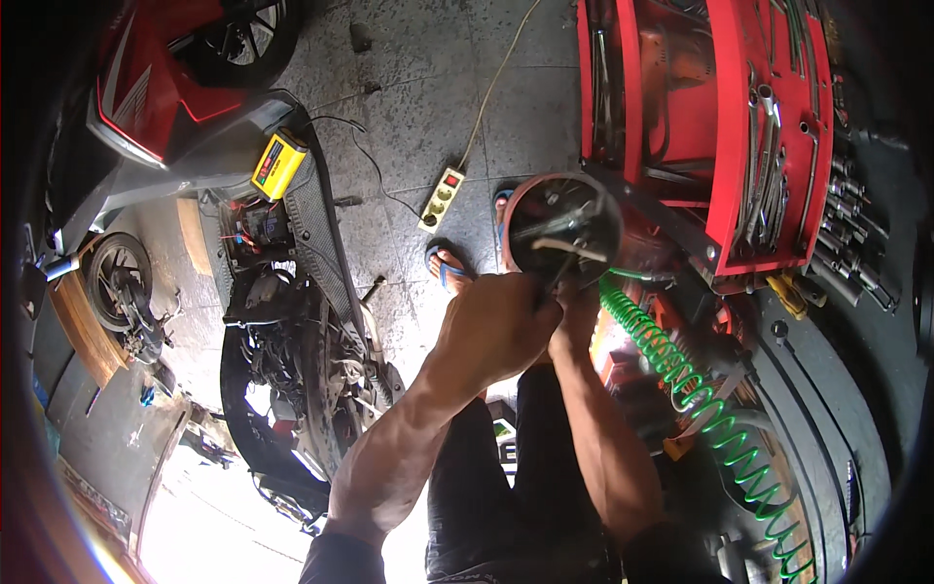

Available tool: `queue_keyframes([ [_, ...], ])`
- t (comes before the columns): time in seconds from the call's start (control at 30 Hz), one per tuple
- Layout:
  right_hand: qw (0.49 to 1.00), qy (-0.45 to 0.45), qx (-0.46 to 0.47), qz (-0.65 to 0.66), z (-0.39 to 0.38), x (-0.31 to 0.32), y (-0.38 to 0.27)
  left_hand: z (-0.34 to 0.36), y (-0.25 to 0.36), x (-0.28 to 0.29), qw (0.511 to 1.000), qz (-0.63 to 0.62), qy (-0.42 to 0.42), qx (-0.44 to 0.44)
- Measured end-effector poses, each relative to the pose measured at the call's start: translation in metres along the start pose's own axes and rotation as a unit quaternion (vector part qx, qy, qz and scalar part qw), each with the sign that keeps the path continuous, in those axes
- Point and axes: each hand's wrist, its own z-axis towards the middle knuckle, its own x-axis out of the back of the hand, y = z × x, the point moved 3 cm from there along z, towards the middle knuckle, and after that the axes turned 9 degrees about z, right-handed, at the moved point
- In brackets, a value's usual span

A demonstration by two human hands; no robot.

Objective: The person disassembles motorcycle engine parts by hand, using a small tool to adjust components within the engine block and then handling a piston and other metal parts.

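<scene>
My left hand is closed at the near edge of a round container with a dark inside and a pale reddish rim, on a thin dark item that I cannot make out clearly. Small metal pieces and a pale stick-like piece lie inside the container. My right hand is just behind and right of my left one, below the container's edge; its fingers are mostly hidden. A coiled green air hose runs beside my right forearm.
A partly stripped motorcycle stands left, carrying a yellow device. A power strip and cable lie on the tiled floor near my sandalled feet. A red tool rack with wrenches and sockets is at right. A loose wheel lies far left.
</scene>
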Motion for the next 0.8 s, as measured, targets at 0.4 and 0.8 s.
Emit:
queue_keyframes([
  [0.4, 0.928, 0.163, -0.002, 0.335, 0.190, -0.008, -0.090, -0.010, -0.013, 0.009, 0.848, -0.528, 0.043, 0.013],
  [0.8, 0.914, 0.213, 0.021, 0.344, 0.288, 0.011, -0.116, -0.010, -0.024, 0.008, 0.872, -0.486, 0.051, -0.017],
])
